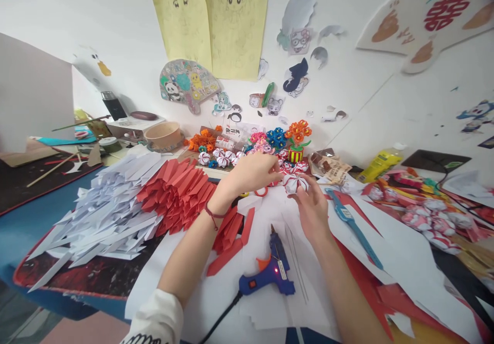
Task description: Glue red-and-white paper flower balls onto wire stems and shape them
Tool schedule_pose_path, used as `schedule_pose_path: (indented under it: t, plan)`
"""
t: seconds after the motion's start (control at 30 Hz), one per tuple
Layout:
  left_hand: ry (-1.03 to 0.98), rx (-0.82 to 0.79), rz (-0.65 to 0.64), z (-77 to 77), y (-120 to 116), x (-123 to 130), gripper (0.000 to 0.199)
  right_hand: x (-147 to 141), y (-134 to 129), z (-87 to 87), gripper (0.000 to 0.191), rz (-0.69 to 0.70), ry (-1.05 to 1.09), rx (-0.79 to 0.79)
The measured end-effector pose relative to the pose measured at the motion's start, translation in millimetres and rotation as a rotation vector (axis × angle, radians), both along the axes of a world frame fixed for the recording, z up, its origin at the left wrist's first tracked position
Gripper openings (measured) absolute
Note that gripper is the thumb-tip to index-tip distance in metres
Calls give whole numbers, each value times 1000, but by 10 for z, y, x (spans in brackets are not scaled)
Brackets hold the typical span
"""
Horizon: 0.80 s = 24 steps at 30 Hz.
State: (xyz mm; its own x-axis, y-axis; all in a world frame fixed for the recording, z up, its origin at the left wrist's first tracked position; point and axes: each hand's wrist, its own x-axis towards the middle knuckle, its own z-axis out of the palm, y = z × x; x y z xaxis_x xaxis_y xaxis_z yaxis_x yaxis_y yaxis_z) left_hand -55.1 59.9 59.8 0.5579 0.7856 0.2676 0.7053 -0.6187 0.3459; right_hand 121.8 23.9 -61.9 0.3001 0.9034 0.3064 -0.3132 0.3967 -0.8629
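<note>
Between the thumb and fingers of my right hand (314,207) is a small red-and-white striped paper ball (296,183), held above the white paper. My left hand (258,172) is at the ball's left side, back of the hand up and fingers bent down. Its fingertips are close to the ball; whatever they pinch is hidden. Below both hands a blue glue gun (266,277) with an orange trigger lies on white sheets (266,313), its red light on. Thin metal rods (297,261) lie to its right. Under my left wrist are folded red paper strips (231,241).
Heaps of white strips (111,205) and red strips (175,195) cover the left side. Along the wall stand bead flowers (299,133), striped balls (224,157) and a round wooden box (164,136). To the right lie a blue craft knife (353,225) and a yellow bottle (380,164).
</note>
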Motion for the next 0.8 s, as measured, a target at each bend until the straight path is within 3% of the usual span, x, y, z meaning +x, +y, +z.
schedule_pose_path:
  t: [0.13,0.43,0.63,0.8]
  plan:
    - [52,-174,-94,-118,70,115,22,53,9,19,40,-74,11,40]
    - [-125,-418,-202,-271,76,353,17,89,28,-7,42,-118,28,83]
    - [-282,-522,-217,-310,177,294,17,104,27,2,42,-160,65,66]
    - [-442,-479,-187,-197,243,104,20,106,34,0,42,-180,53,43]
